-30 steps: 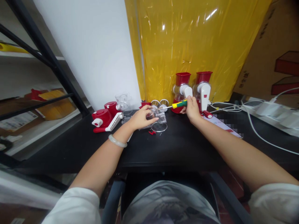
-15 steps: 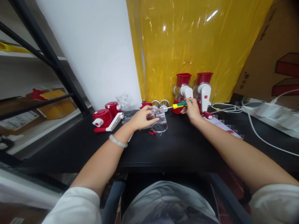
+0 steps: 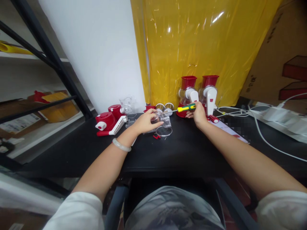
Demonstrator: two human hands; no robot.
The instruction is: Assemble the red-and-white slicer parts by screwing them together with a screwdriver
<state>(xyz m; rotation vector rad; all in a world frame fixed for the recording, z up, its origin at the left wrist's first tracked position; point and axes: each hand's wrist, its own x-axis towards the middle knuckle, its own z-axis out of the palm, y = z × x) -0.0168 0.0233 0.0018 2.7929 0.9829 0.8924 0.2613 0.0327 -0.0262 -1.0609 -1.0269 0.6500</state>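
Note:
My left hand [image 3: 149,121] is closed around a clear plastic housing [image 3: 166,122] that rests on the black table, its round rim toward me. In my right hand [image 3: 198,113] is a screwdriver [image 3: 186,108] with a green and yellow handle, held nearly level. Its metal shaft points left and the tip meets the clear housing near my left fingers; the exact contact spot is too small to make out. Small red pieces [image 3: 156,137] lie just in front of the housing. Two metal grater drums [image 3: 169,107] stand close behind it.
Two red and white rotary graters [image 3: 210,92] stand at the back right. Red grater bases [image 3: 105,121] and clear parts [image 3: 128,105] are at left. A phone-like flat screen [image 3: 229,131], white cables [image 3: 257,123] and a power strip [image 3: 285,123] lie at right on the table [image 3: 168,156].
My right hand has shifted slightly on the screwdriver handle, its fingers re-placed and the handle turned a little. My left hand and the clear housing stay where they were.

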